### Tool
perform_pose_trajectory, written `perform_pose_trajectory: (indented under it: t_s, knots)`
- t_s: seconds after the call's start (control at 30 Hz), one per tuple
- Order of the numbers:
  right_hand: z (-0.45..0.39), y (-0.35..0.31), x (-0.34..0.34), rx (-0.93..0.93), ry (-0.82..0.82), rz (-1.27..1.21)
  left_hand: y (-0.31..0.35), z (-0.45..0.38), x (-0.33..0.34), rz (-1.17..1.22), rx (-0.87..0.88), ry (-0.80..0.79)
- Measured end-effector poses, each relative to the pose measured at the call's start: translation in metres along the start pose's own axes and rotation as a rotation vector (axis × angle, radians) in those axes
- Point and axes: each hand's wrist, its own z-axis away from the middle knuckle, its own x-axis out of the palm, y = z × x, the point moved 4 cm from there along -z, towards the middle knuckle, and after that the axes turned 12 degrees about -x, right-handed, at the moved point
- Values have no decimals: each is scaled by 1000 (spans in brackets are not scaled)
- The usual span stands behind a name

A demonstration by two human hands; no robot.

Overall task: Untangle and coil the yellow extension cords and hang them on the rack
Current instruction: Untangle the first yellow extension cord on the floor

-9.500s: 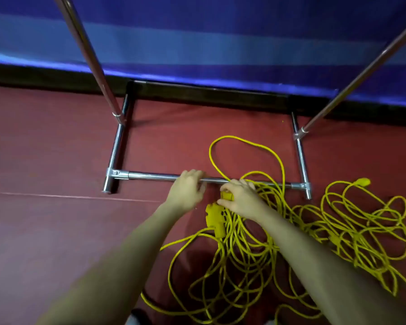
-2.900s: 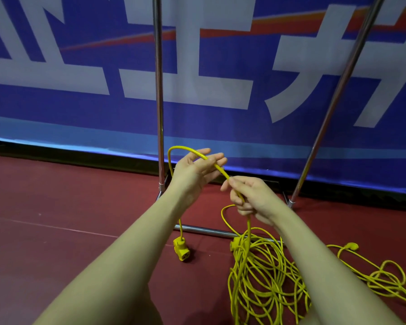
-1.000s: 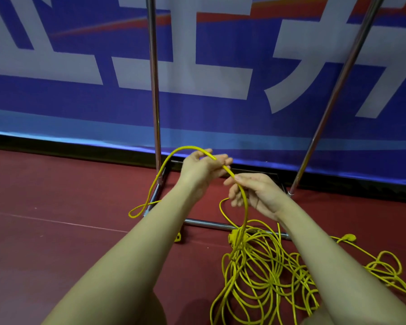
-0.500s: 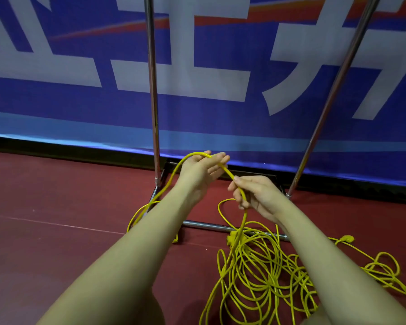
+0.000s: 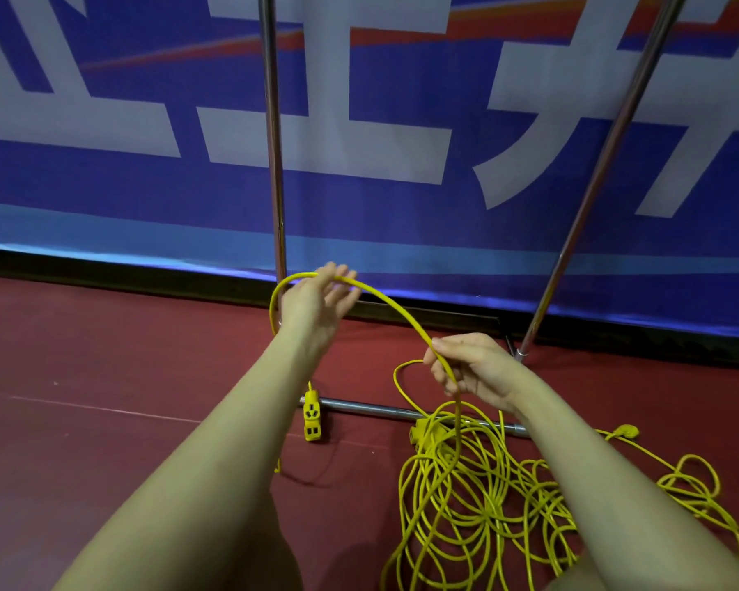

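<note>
Yellow extension cord arcs between your two hands, above the red floor. From your left hand it drops down to a socket block hanging just at the floor, beside the rack's bottom bar. From your right hand it runs down into the tangled pile on the floor, in front of the rack's right end. A second socket block sits at the pile's top edge; a plug lies at its far right.

Left hand: fingers straight, released, the cord draped over them rather than gripped. Right hand: thumb and curled fingers pinching the cord where it turns downward.

Step in hand, as I read it: laying the first loops of the coil, nearly all the cord not yet gathered, nothing seen hung on the rack uprights.

Doing it well:
- keep your left hand as the loop carrier, close the fingers once a loop sits in the palm
- let the cord slide through your right pinch, feel for knots before they reach the coil
- keep each loop the same drop as the socket end
- likely snag: loops in the pile cross each other, so lift slowly, shake free rather than yank
- watch the second socket block, it may drag strands along
</note>
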Motion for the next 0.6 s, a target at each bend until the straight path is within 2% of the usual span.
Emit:
perform_pose_trajectory:
  t_s: [0.1,0.2,0.37,0.5,0.6]
  knots:
    - [-3,-6,5,-50,24,-43,-28,9,15,-293,-145,-153]
    - [-4,-13,18,-75,-32,-32,-43,15,28,-255,-161,-221]
    - [-3,-14,19,-47,-45,-124,-27,9,33,-149,-48,-177]
    - [5,-3,9,30,-133,-14,10,-1,19,50,40,-109]
    - [6,7,-3,43,-70,35,11,-5,1,42,20,-12]
